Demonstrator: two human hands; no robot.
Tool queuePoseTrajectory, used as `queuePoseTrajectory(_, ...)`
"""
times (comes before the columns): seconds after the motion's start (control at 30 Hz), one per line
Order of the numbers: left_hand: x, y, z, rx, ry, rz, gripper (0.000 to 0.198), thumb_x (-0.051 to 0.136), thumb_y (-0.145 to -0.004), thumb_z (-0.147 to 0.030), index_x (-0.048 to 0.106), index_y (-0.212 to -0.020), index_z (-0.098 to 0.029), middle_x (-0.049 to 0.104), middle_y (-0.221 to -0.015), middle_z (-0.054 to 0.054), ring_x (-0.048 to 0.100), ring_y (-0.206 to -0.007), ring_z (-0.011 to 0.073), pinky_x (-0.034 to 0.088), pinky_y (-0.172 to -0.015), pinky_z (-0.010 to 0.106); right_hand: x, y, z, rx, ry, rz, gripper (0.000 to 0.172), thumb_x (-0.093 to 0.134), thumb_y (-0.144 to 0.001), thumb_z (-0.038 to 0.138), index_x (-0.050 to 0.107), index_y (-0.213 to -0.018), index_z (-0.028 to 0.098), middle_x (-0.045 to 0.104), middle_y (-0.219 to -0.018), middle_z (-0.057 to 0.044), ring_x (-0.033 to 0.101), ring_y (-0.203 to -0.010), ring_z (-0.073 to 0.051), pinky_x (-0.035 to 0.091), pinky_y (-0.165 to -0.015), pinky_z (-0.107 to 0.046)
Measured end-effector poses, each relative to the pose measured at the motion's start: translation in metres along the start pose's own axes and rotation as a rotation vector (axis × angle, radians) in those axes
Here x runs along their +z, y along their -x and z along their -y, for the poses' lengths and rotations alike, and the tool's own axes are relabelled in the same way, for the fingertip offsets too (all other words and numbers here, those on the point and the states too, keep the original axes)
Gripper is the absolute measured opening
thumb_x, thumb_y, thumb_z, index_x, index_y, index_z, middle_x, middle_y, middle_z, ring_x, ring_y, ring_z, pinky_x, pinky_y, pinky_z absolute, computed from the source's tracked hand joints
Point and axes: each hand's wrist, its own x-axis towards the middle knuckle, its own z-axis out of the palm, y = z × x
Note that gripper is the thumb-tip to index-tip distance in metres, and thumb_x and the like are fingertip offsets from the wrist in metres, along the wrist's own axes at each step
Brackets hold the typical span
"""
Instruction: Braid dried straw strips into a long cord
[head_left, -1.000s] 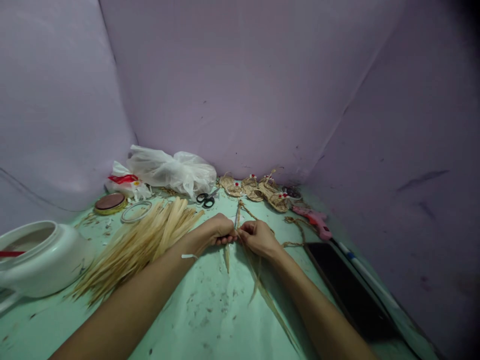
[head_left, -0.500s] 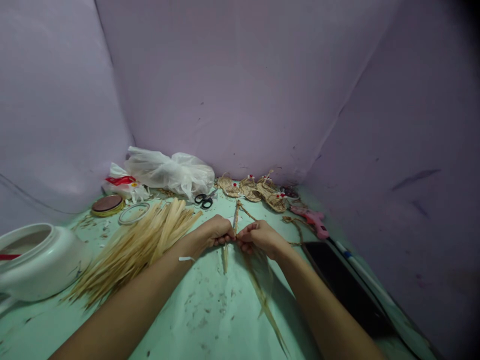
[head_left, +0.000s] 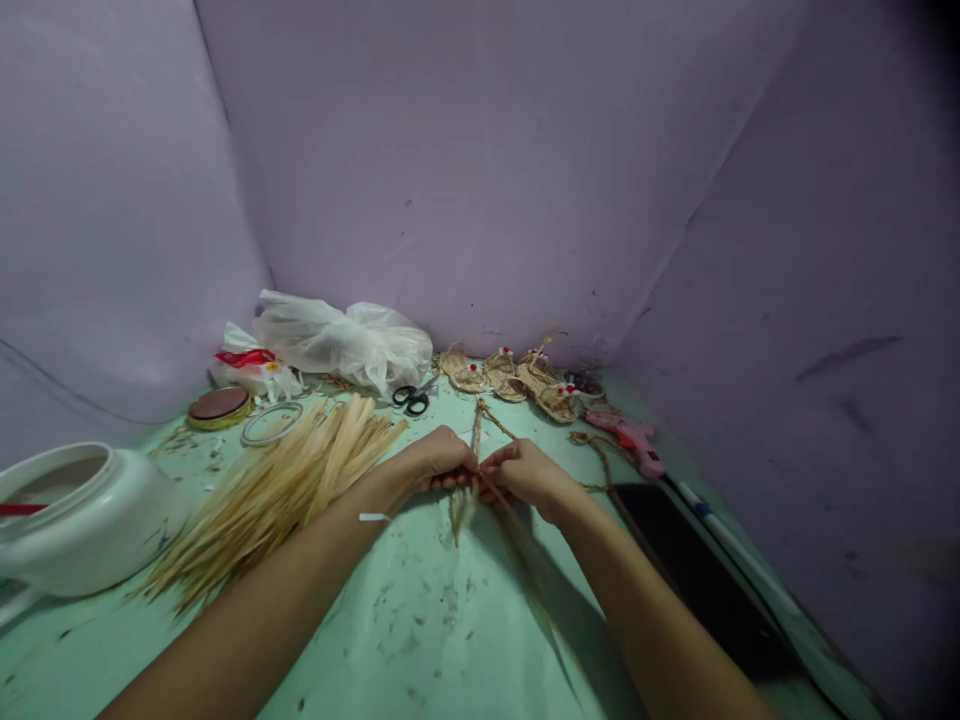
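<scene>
Your left hand (head_left: 439, 466) and right hand (head_left: 529, 476) meet knuckle to knuckle over the middle of the counter (head_left: 420, 640), both closed in a narrow pinch on the straw strands (head_left: 457, 515) right where they join the plaited cord (head_left: 476, 420). The cord runs away from you toward the wall, and the free ends trail back toward you across the counter, one of them blurred. Judge this stuff as very light, dry and flat: it looks springy along its length but likely to crease or split if you bend it sharply, and smooth enough to slide out of a loose pinch. Hold it close to the last crossing, fingertips on the flat faces, so the plait cannot loosen. The spare bundle of straw (head_left: 285, 490) lies just beside your left forearm, and the scissors (head_left: 412, 400) lie beyond your hands
</scene>
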Motion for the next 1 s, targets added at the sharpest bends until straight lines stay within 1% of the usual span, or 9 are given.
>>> queuePoseTrajectory(0.13, 0.0, 0.0, 0.003, 0.058, 0.007, 0.008, 0.01, 0.05, -0.051, -0.016, 0.044, -0.043, -0.013, 0.036, -0.032, -0.004, 0.031, -0.03, 0.0045, 0.02, -0.032, 0.017, -0.005, 0.012, 0.008, 0.059, -0.075, 0.172, 0.012, 0.047, -0.062, 0.005, 0.056, -0.067, 0.012, 0.063, -0.058, -0.004, 0.057, -0.049, -0.012, 0.046, -0.047, -0.022)
queuePoseTrajectory(0.23, -0.001, -0.002, 0.004, 0.087, 0.013, -0.003, 0.01, 0.048, -0.05, -0.014, 0.041, -0.043, -0.014, 0.035, -0.032, -0.005, 0.029, -0.029, 0.0041, 0.019, -0.031, 0.017, -0.009, 0.013, 0.011, 0.055, -0.058, 0.209, 0.013, 0.046, -0.065, 0.006, 0.058, -0.068, 0.011, 0.064, -0.066, -0.006, 0.057, -0.05, -0.011, 0.045, -0.048, -0.022)
queuePoseTrajectory(0.33, -0.005, -0.004, 0.003, 0.054, -0.045, 0.0, 0.013, 0.05, -0.051, -0.018, 0.04, -0.043, -0.015, 0.034, -0.032, -0.005, 0.027, -0.028, 0.0045, 0.016, -0.031, 0.018, -0.013, 0.006, 0.008, 0.028, -0.029, 0.11, 0.009, 0.049, -0.068, 0.01, 0.057, -0.065, 0.011, 0.063, -0.064, -0.006, 0.055, -0.05, -0.01, 0.044, -0.048, -0.019)
queuePoseTrajectory(0.43, -0.009, -0.006, 0.005, 0.104, 0.01, 0.051, 0.014, 0.052, -0.051, -0.022, 0.04, -0.044, -0.015, 0.033, -0.034, -0.006, 0.026, -0.029, 0.0042, 0.013, -0.031, 0.019, -0.013, -0.002, 0.002, -0.006, -0.151, -0.039, 0.006, 0.051, -0.069, 0.011, 0.054, -0.065, 0.013, 0.061, -0.06, -0.004, 0.054, -0.05, -0.009, 0.045, -0.051, -0.019)
queuePoseTrajectory(0.53, -0.011, -0.009, 0.01, 0.157, 0.096, 0.088, 0.011, 0.049, -0.051, -0.022, 0.041, -0.047, -0.015, 0.03, -0.034, -0.007, 0.023, -0.029, 0.0036, 0.011, -0.031, 0.019, -0.006, -0.007, -0.003, -0.03, -0.312, 0.091, 0.009, 0.047, -0.07, 0.008, 0.054, -0.065, 0.012, 0.059, -0.058, -0.003, 0.053, -0.05, -0.008, 0.045, -0.054, -0.019)
queuePoseTrajectory(0.63, -0.012, -0.009, 0.011, 0.15, 0.057, 0.087, 0.008, 0.046, -0.052, -0.021, 0.043, -0.047, -0.015, 0.03, -0.034, -0.006, 0.022, -0.029, 0.0041, 0.011, -0.031, 0.019, 0.003, -0.01, -0.006, 0.0, -0.326, 0.185, 0.015, 0.043, -0.068, 0.006, 0.052, -0.058, 0.012, 0.052, -0.048, -0.001, 0.042, -0.038, -0.005, 0.034, -0.039, -0.016)
queuePoseTrajectory(0.77, -0.009, -0.004, 0.006, 0.103, -0.081, 0.052, 0.009, 0.046, -0.05, -0.02, 0.042, -0.044, -0.016, 0.03, -0.032, -0.006, 0.023, -0.028, 0.0049, 0.014, -0.031, 0.02, 0.008, -0.017, -0.011, -0.065, -0.174, 0.065, 0.014, 0.045, -0.061, 0.009, 0.048, -0.049, 0.012, 0.044, -0.04, 0.004, 0.024, -0.032, -0.002, 0.013, -0.032, -0.017)
queuePoseTrajectory(0.9, -0.009, -0.001, 0.002, 0.138, -0.25, -0.035, 0.005, 0.045, -0.048, -0.015, 0.046, -0.043, -0.014, 0.035, -0.032, -0.004, 0.03, -0.03, 0.0064, 0.022, -0.034, 0.02, 0.008, -0.023, -0.016, -0.094, -0.1, -0.096, 0.007, 0.051, -0.056, 0.015, 0.049, -0.05, 0.014, 0.04, -0.037, 0.006, 0.025, -0.032, -0.003, 0.014, -0.033, -0.019)
queuePoseTrajectory(1.0, -0.015, 0.002, -0.001, 0.15, -0.392, -0.082, 0.009, 0.047, -0.051, -0.017, 0.054, -0.048, -0.013, 0.039, -0.034, -0.002, 0.034, -0.032, 0.0081, 0.026, -0.036, 0.021, 0.009, -0.022, -0.017, -0.085, -0.107, -0.113, 0.008, 0.052, -0.054, 0.015, 0.047, -0.048, 0.015, 0.038, -0.035, 0.007, 0.023, -0.03, -0.003, 0.013, -0.033, -0.02)
